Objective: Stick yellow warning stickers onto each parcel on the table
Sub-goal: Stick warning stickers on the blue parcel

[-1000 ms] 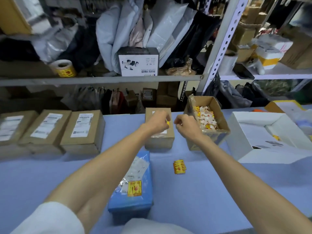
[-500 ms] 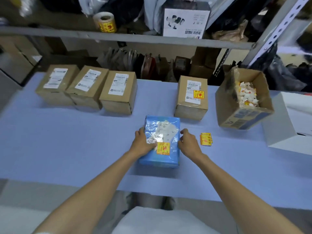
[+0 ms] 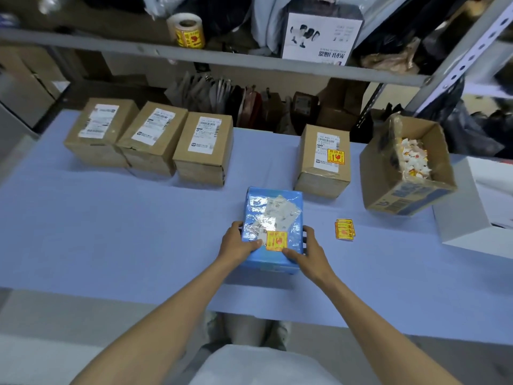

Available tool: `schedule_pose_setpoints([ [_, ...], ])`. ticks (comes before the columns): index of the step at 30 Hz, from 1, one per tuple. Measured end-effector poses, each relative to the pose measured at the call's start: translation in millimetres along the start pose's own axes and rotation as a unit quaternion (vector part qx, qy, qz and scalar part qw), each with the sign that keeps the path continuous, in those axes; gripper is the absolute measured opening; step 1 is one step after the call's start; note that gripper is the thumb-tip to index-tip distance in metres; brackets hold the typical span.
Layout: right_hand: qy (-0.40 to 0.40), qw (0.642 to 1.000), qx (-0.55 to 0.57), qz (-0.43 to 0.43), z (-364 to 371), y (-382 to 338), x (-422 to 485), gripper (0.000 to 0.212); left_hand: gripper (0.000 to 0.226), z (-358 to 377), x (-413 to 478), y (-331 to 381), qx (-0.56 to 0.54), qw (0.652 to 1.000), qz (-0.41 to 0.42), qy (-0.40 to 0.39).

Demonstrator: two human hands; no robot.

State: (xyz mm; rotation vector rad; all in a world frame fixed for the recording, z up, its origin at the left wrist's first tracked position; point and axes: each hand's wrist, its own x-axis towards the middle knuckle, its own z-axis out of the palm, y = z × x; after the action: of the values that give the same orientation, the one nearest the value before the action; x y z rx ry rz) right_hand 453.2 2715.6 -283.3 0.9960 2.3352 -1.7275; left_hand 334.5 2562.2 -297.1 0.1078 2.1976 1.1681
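Pale blue table (image 3: 111, 232) across the whole width, near edge closest. Nearest on it, left hand (image 3: 236, 244) and right hand (image 3: 308, 252) gripping the near end of a blue parcel (image 3: 273, 207): left thumb on top with fingers curled down the left side, right thumb on the near top corner with fingers wrapped along the right side. Parcel flat on the table, long side pointing away, crumpled white label under clear film, yellow sticker (image 3: 276, 240) on the near end between the two thumbs.

Just right of the parcel and apart from it, a small stack of loose stickers (image 3: 345, 229), lying flat. Farther back, a brown box (image 3: 323, 173) with a shipping label and a second sticker (image 3: 336, 156) on that label's lower right corner. Right of that, an open carton (image 3: 402, 195), tilted, holding white and yellow paper scraps (image 3: 413, 159); beside it a white box (image 3: 472, 218).

Far left, three plain boxes (image 3: 151, 140) side by side, touching, each with a white label on top. Behind and above, a metal shelf (image 3: 111, 43) with a sticker roll (image 3: 186, 30) and a printed carton (image 3: 322, 34).
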Motion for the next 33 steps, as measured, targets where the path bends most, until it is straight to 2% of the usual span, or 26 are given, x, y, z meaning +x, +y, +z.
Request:
schedule_pose_setpoints([
  [5, 0.007, 1.000, 0.029, -0.003, 2.3, -20.6, 16.4, 0.066, 0.055, -24.0, 15.7, 15.6, 0.011, 1.000, -0.009, -0.013],
  [12, 0.047, 0.998, 0.027, -0.026, 4.8, -60.6, 58.3, 0.062, 0.051, -48.4, 50.4, 52.9, -0.019, 0.999, 0.022, 0.025],
  [21, 0.084, 0.995, 0.044, -0.027, -0.6, -96.5, 125.6, 0.052, 0.051, -62.3, 116.5, 97.2, -0.043, 0.999, 0.012, -0.007],
  [26, 0.100, 0.995, -0.016, -0.018, -8.4, -114.3, 166.2, 0.045, 0.044, -59.9, 156.7, 116.3, -0.017, 0.999, 0.016, -0.024],
  [33, 0.088, 0.991, -0.103, 0.017, -8.6, -124.5, 211.1, 0.040, 0.047, -56.0, 199.8, 125.0, 0.006, 1.000, 0.018, -0.023],
])
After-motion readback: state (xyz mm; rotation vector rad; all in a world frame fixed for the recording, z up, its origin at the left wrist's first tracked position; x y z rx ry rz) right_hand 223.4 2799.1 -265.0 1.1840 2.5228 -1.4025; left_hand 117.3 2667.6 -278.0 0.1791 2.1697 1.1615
